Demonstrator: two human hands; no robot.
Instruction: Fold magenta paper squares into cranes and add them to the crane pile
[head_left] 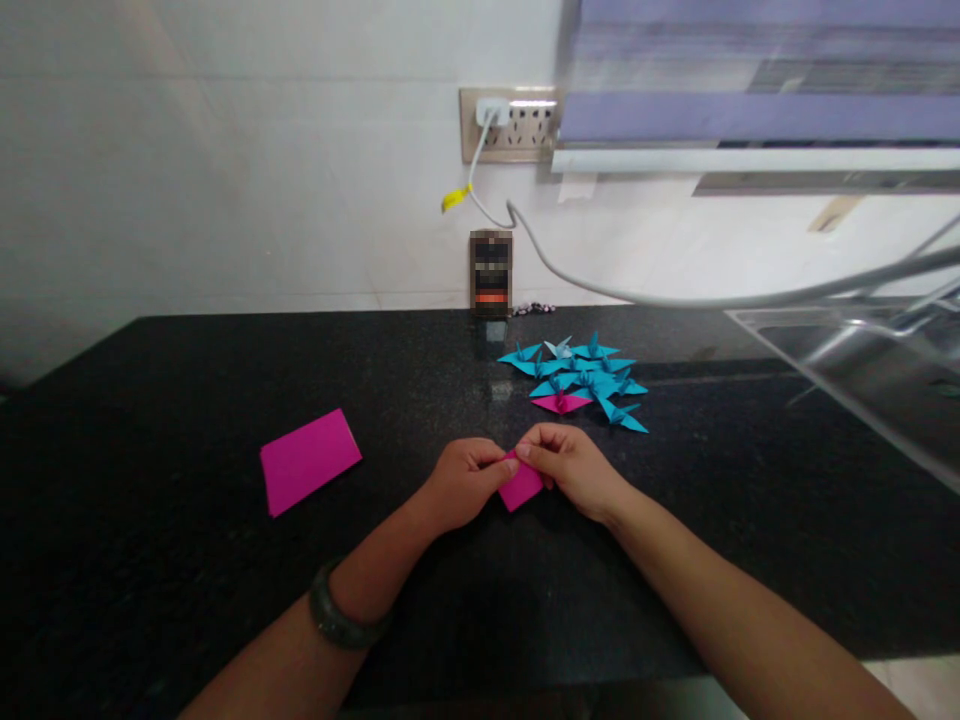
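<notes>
A small folded square of magenta origami paper (520,490) is pinched between my two hands, low over the dark countertop. My left hand (466,482) grips its upper left edge with thumb and fingers. On the other side, my right hand (570,465) pinches the top right part, its thumb close to the left one. Just beyond my fingers sits a magenta paper crane (561,402). Behind and beside it lie several blue paper cranes (592,380) in a cluster, with one paler crane (559,348) at the back. The fingertips beneath the paper are hidden.
A stack of magenta paper (311,462) lies to the left on the black countertop (187,400). A phone-like device (491,274) leans against the wall beside a beaded strand (534,309). A white cable (570,285) runs from the wall socket (517,125). A sink (862,380) is at right.
</notes>
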